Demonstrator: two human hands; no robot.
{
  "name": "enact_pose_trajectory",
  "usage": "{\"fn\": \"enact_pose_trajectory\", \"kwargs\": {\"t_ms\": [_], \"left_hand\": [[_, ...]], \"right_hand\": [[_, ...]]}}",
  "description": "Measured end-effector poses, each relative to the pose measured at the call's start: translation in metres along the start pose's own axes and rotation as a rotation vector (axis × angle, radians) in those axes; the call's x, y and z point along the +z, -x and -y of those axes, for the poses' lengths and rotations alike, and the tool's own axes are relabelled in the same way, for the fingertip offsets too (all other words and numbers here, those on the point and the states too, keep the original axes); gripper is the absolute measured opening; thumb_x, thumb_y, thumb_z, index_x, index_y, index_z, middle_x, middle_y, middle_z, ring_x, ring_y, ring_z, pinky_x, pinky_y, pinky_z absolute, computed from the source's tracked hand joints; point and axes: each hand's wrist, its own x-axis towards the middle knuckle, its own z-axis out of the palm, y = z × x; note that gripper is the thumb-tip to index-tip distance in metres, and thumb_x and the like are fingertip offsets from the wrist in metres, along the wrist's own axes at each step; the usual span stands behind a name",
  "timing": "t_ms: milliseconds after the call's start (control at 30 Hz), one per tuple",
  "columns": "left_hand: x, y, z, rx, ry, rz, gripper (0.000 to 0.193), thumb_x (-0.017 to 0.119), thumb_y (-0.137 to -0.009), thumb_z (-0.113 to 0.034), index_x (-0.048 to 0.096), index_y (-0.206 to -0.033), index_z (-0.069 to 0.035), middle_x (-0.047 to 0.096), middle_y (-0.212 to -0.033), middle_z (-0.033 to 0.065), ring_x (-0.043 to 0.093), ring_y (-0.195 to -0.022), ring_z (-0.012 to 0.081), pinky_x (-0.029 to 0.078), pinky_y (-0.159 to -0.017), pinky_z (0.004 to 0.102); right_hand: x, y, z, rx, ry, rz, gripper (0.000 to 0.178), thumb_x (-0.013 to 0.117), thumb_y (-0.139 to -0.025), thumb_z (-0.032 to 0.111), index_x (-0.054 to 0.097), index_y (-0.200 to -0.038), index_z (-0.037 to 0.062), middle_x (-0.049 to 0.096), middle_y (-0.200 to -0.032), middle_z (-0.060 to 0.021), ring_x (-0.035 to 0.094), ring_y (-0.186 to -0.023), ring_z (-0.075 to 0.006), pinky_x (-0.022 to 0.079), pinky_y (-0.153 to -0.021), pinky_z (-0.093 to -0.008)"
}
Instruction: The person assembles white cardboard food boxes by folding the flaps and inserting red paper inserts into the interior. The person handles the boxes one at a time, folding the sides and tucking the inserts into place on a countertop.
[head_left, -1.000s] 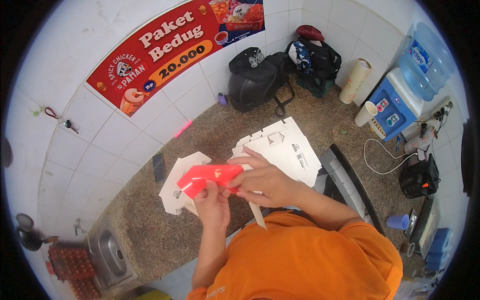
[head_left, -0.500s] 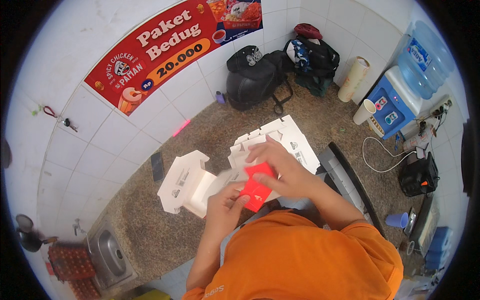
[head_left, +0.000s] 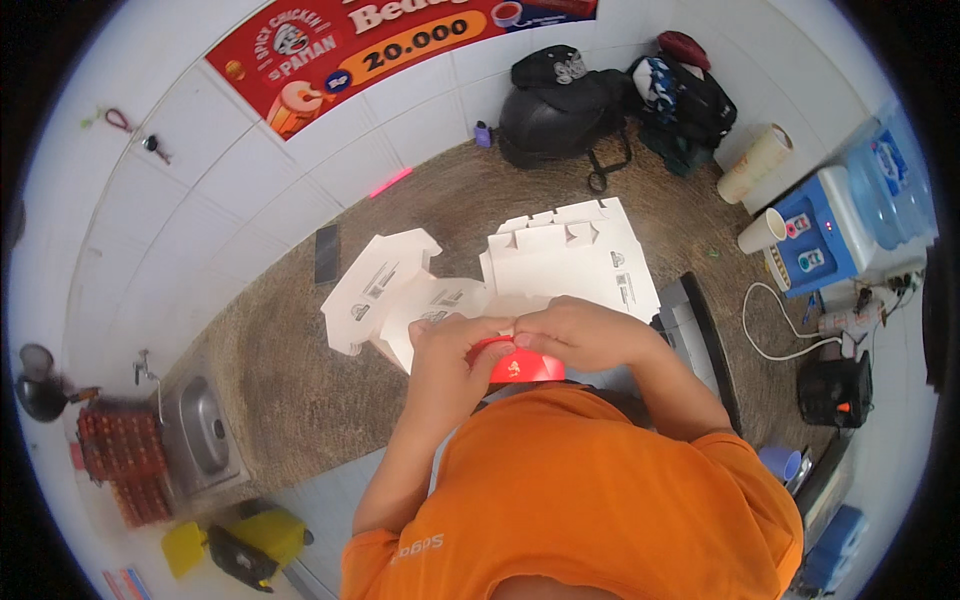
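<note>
Close in front of my orange shirt, both hands are closed on a small red paperboard carton (head_left: 532, 368). My left hand (head_left: 452, 352) grips its left side, with the thumb bent over the upper edge. At the upper right, my right hand (head_left: 578, 334) pinches that same edge, and the two thumbs nearly meet. The carton's far side is hidden behind my fingers. Just beyond my left hand lies an opened white carton (head_left: 378, 285) with raised flaps. Past my right hand rests a stack of flat white cartons (head_left: 625, 262), their edges notched.
A phone (head_left: 327, 253) lies left on the brown counter (head_left: 300, 350), with a steel sink (head_left: 208, 430) beyond. Along the wall sit a black helmet (head_left: 555, 125) and a backpack (head_left: 700, 105). A water dispenser (head_left: 815, 235), paper cup (head_left: 762, 231) and white cable (head_left: 752, 325) are right.
The red carton has gone from slanted to level and closer to my body. My right hand has come down to its upper edge beside my left. The whole view has shifted.
</note>
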Motion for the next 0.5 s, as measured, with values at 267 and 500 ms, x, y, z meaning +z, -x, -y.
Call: {"fn": "enact_pose_trajectory", "kwargs": {"t_ms": [267,500], "left_hand": [[0.014,0.052,0.009,0.590,-0.258,-0.043,0.024,0.071,-0.082,-0.015,0.081,-0.103,-0.021,0.074,-0.096,-0.0092,0.064,-0.093,0.0128,0.027,-0.084,0.0461],[0.017,0.080,0.062,0.251,-0.444,-0.804,0.032,0.088,-0.079,-0.033,0.078,-0.107,-0.021,0.069,-0.130,0.0067,0.061,-0.116,0.0273,0.032,-0.105,0.0472]], "right_hand": [[-0.023,-0.026,-0.052,0.448,0.308,-0.187,0.074,0.083,-0.088,0.039,0.054,-0.148,0.0075,0.070,-0.128,-0.0290,0.068,-0.119,-0.0469,0.052,-0.103,-0.0498],[0.012,-0.089,-0.127,0.221,0.141,-0.347,0.047,0.081,-0.092,0.027,0.065,-0.128,0.0005,0.076,-0.118,-0.0220,0.073,-0.109,-0.0388,0.055,-0.099,-0.0446]]}}
